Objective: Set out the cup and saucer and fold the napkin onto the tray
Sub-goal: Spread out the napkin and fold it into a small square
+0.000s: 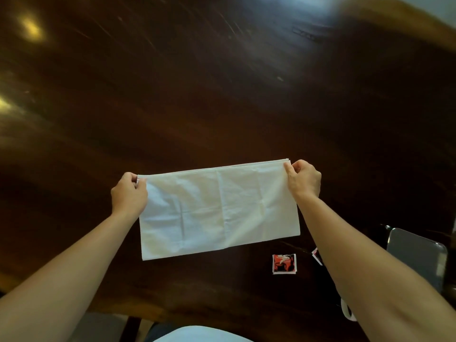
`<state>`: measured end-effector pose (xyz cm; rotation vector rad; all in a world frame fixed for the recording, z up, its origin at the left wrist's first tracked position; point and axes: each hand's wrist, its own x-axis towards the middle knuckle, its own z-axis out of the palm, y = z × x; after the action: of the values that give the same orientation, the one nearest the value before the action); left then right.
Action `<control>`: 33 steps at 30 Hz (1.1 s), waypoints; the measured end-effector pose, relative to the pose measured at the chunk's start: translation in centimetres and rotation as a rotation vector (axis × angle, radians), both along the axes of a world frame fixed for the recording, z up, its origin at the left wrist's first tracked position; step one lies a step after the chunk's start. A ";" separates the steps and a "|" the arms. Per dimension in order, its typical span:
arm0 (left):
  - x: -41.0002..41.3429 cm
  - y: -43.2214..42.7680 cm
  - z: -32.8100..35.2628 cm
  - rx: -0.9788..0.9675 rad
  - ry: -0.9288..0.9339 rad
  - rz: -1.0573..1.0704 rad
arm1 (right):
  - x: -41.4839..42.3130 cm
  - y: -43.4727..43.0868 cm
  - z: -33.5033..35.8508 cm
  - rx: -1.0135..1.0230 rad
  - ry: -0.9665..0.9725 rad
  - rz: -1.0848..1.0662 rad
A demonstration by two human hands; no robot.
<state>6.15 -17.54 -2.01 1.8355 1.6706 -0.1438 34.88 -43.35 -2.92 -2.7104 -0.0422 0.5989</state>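
We hold a white napkin [219, 208], folded into a long rectangle, above the dark wooden table [197, 95]; our left hand [128, 193] and right hand [304, 180] each pinch a top corner.
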 end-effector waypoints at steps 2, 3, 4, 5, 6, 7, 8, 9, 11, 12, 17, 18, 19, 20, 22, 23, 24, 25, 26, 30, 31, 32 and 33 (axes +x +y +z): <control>0.0 0.1 -0.1 0.001 0.005 -0.004 | 0.2 0.4 0.0 0.023 -0.029 -0.004; 0.0 0.1 -0.2 0.006 0.006 -0.007 | 0.3 0.6 -0.1 0.021 -0.033 0.001; -0.1 0.0 -0.3 0.013 0.002 -0.012 | 0.3 0.7 -0.2 0.016 -0.034 0.007; -0.1 0.1 -0.4 0.019 -0.003 -0.016 | 0.4 0.7 -0.3 0.008 -0.032 0.012; -0.2 0.1 -0.5 0.024 -0.006 -0.021 | 0.5 0.6 -0.5 0.006 -0.031 0.010; -0.3 0.2 -0.6 0.025 -0.008 -0.025 | 0.5 0.6 -0.6 0.011 -0.034 0.006; -0.4 0.1 -0.5 0.025 -0.013 -0.023 | 0.5 0.5 -0.7 0.024 -0.038 0.005; -0.4 0.0 -0.5 0.024 -0.021 -0.011 | 0.5 0.5 -0.6 0.043 -0.039 0.009; -0.4 -0.9 0.3 0.027 -0.047 0.034 | -0.2 0.5 -0.1 0.069 -0.047 0.032; -0.4 -1.6 0.9 0.049 -0.041 0.036 | -0.8 0.4 0.4 0.057 -0.066 0.056; -2.0 -6.1 2.5 0.290 0.204 -0.399 | -8.2 -0.9 3.1 -0.012 -0.101 0.325; -2.5 -7.3 2.5 0.279 0.208 -0.496 | -10.3 -1.1 3.3 -0.004 -0.057 0.423; -3.0 -8.6 2.2 0.251 0.209 -0.586 | -12.6 -1.3 3.2 -0.015 -0.014 0.527; -3.6 -10.0 1.9 0.213 0.216 -0.665 | -14.8 -1.4 2.9 -0.050 0.021 0.634; -5.0 -12.4 0.5 0.164 0.247 -0.789 | -18.5 -0.9 1.7 -0.130 0.051 0.817; -5.6 -13.1 -0.2 0.158 0.267 -0.823 | -20.0 -0.3 1.1 -0.146 0.047 0.884; -6.2 -13.6 -0.9 0.156 0.285 -0.837 | -21.2 0.4 0.5 -0.142 0.033 0.935; -6.7 -13.7 -1.6 0.158 0.294 -0.838 | -22.1 1.1 0.0 -0.125 0.023 0.972; -7.1 -13.8 -2.2 0.164 0.298 -0.838 | -22.7 1.7 -0.6 -0.110 0.021 0.999; -8.6 -13.5 -5.0 0.287 0.202 -0.831 | -22.8 1.5 -3.7 -0.162 -0.088 1.114; -8.9 -13.4 -5.6 0.322 0.189 -0.837 | -22.3 1.0 -4.3 -0.182 -0.128 1.127; -9.1 -13.4 -5.9 0.354 0.178 -0.840 | -21.8 0.3 -4.6 -0.201 -0.165 1.124; -9.2 -13.5 -6.2 0.380 0.167 -0.834 | -21.1 -0.4 -4.8 -0.218 -0.193 1.107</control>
<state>-3.04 -31.01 -8.21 2.7861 0.9631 -0.3515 13.83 -43.75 -7.72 -2.7338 -1.6653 0.6126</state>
